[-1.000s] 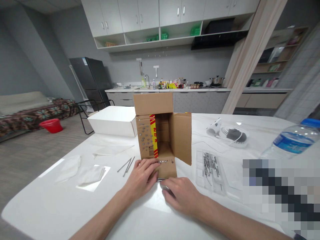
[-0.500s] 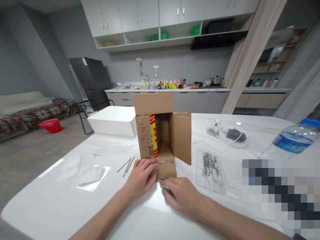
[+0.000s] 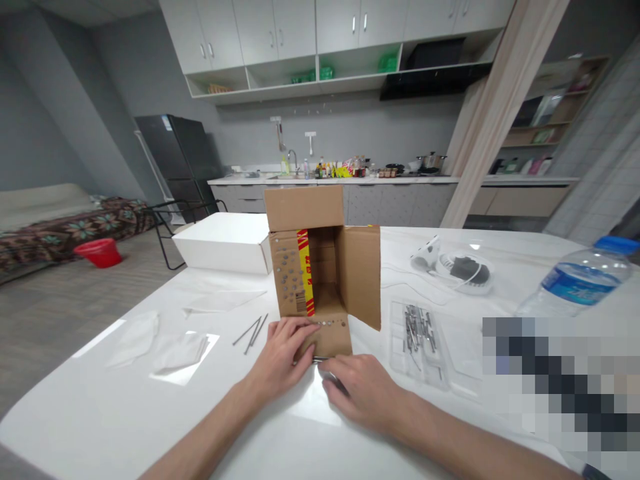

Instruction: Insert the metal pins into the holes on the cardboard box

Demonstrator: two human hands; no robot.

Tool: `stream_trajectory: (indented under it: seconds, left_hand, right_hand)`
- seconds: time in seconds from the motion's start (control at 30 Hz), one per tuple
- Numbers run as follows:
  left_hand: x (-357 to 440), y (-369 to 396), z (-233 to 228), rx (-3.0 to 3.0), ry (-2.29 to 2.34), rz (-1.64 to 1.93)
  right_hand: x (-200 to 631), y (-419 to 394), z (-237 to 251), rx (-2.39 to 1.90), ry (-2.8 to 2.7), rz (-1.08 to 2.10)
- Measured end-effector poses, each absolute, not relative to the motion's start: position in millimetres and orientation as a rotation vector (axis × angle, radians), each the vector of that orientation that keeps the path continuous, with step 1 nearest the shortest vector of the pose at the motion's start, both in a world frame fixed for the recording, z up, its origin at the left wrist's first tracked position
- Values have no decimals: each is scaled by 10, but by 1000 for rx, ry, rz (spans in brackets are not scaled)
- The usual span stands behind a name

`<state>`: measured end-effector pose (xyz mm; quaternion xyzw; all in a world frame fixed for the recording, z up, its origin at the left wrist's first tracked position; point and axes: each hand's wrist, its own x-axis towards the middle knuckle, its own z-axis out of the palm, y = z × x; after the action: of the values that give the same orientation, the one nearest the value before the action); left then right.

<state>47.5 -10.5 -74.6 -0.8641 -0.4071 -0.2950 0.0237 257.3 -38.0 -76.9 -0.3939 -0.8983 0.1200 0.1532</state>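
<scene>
On the white table [image 3: 100, 407], an open nail-studded cardboard box [image 3: 320, 267].

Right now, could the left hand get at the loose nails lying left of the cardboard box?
Probably yes. The left hand rests on the cardboard box front flap, and the loose nails lie on bare table beside it, with nothing between.

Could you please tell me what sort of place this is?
Probably a home-style open kitchen and living room: wall cabinets above a sink counter, a black fridge, and a sofa on the left.
</scene>
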Motion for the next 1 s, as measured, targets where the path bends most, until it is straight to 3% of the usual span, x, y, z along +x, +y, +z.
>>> stream_trajectory:
  seconds: [1.0]
  left_hand:
    - [511,-66,-737,-2513,-1289,-992]
  right_hand:
    - [2577,-386,-768,-1146,-2577,328]
